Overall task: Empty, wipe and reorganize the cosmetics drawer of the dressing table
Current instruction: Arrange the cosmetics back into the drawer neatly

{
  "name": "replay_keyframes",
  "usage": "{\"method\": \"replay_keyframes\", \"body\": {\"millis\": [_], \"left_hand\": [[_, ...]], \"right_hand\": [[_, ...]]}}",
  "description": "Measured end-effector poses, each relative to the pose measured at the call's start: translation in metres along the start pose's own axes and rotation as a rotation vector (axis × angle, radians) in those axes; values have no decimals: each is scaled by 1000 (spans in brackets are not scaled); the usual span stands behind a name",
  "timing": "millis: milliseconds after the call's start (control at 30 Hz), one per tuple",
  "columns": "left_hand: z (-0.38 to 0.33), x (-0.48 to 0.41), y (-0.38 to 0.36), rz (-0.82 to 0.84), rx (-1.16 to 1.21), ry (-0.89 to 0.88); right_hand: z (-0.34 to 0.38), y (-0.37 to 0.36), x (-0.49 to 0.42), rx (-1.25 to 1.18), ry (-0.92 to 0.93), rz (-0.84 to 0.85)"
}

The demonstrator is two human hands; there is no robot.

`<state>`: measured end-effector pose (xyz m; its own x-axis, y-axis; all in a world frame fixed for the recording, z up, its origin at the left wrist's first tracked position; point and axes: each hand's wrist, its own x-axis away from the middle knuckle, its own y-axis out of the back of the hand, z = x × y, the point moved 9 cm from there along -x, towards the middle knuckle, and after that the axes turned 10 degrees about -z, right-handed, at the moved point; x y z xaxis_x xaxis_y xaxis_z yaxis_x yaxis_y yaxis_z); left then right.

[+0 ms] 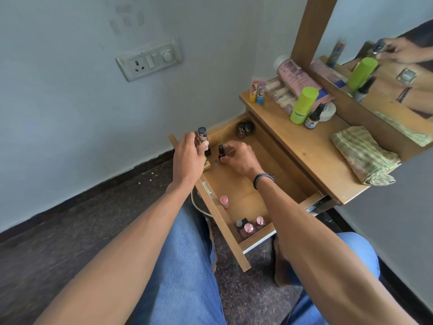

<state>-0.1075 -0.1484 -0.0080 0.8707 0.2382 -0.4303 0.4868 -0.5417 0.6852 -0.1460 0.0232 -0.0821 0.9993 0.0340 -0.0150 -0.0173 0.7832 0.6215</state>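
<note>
Bg: light-blue wall [70,102] w/ white switch plate [150,59]: 1 socket, rocker switches, round dial, sits tilted in frame. Faint tape marks [127,17] above it. Dark skirting [105,184] along wall base, speckled dark floor [82,231] below, few pale crumbs [153,173] near skirting.

Illumination: soft, even daylight, moderately bright, no hard glare noted. The wall [70,102] left of the drawer [230,182] carries a cool blue-grey cast. The mirror [386,31] above and right of the drawer reflects a brighter area.

Shadow: the drawer's far corner, under the tabletop [311,156], is dim, and the dark bottles [244,130] there lose detail.

Focus: crisp at the drawer's left end, where the left hand [187,158] grips a capped bottle [202,134] and the right hand [239,158] pinches a nail polish bottle [221,152]. The floor [58,231] left of the drawer is smeared and grainy.

Distortion: straight lines lean, and the forearms [117,254] stretch toward the lower edge of view, below the drawer.
</note>
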Motion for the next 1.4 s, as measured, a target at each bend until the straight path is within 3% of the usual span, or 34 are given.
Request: {"method": "replay_keyframes", "body": {"millis": [267,1400], "left_hand": [[-5,-1,2,3,-31,-38],[-11,-5,-1,53,-89,-76]], "right_hand": [[15,-28,-9,-8,88,101],[6,-28,-13,-108,-3,84]]}}
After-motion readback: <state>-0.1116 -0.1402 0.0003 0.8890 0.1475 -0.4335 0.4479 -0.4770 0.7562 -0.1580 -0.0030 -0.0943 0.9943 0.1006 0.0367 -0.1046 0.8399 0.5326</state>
